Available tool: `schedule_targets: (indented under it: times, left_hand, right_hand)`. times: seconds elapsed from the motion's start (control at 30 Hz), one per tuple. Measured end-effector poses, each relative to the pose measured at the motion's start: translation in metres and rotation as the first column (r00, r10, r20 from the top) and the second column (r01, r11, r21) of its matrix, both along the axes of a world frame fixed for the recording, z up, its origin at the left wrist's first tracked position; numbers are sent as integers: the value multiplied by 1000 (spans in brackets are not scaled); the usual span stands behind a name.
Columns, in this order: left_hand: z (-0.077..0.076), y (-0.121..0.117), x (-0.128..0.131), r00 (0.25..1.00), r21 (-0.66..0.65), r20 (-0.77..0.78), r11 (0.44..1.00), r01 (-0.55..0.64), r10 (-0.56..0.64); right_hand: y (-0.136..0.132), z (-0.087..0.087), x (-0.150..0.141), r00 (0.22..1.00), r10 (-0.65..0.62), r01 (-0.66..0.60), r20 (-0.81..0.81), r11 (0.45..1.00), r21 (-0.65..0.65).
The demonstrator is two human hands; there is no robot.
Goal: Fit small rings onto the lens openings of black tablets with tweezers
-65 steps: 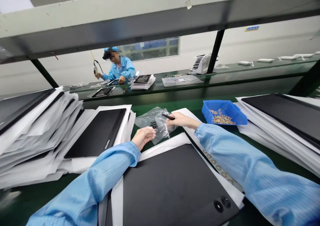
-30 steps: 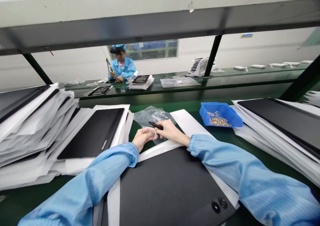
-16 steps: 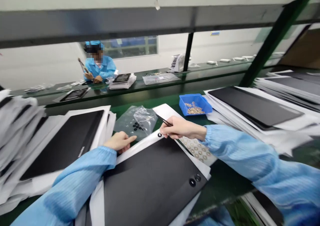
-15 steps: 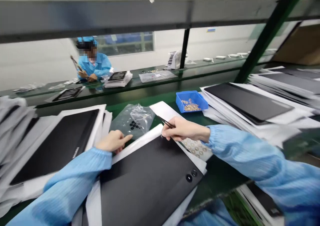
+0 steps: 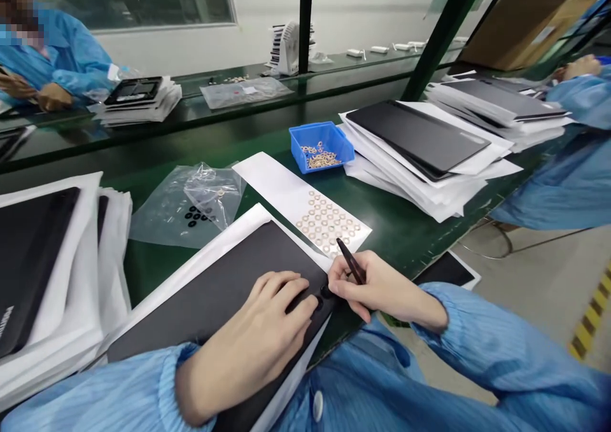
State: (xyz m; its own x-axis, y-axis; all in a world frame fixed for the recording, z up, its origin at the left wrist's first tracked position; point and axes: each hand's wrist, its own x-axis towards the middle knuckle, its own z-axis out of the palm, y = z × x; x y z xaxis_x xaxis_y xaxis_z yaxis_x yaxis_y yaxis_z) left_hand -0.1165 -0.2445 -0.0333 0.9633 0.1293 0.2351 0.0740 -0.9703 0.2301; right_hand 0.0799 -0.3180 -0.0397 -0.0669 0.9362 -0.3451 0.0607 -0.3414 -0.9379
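Right hand (image 5: 375,285) grasps slim dark tweezers (image 5: 351,260), its fingertips at a corner of a black panel (image 5: 224,285), close by two round black camera rings (image 5: 326,290); whether they touch the rings is unclear. Left hand (image 5: 260,333) lies palm down across the panel, fingers loosely spread. The panel rests on white wrapping (image 5: 200,260) at the near edge of a green table (image 5: 396,225). Beyond it are a clear bag (image 5: 157,209) with small black rings (image 5: 191,216), a white strip (image 5: 262,174) dotted with tan rings (image 5: 328,219), and a blue bin (image 5: 334,136).
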Motion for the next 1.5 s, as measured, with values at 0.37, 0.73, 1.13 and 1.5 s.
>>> schedule_targets:
  times: [0.37,0.73,1.13,1.5]
  left_hand:
    - [1,3,-3,1000,16,3,999,29,-29]
    - [-4,-1,-1,999,79,-9,996,40,-39]
    - [-10,-2,1,1000,17,-17,1000,5,-4]
    - [-11,-3,2,1000,-22,10,1000,-15,15]
  right_hand:
    - [2,2,0,1000,-20,22,22,994,-108]
    - [5,5,-2,980,67,-44,189,991,-125]
    - [-11,-3,7,870,-485,444,90,849,288]
    - [-19,-13,-2,915,-403,356,24,832,426]
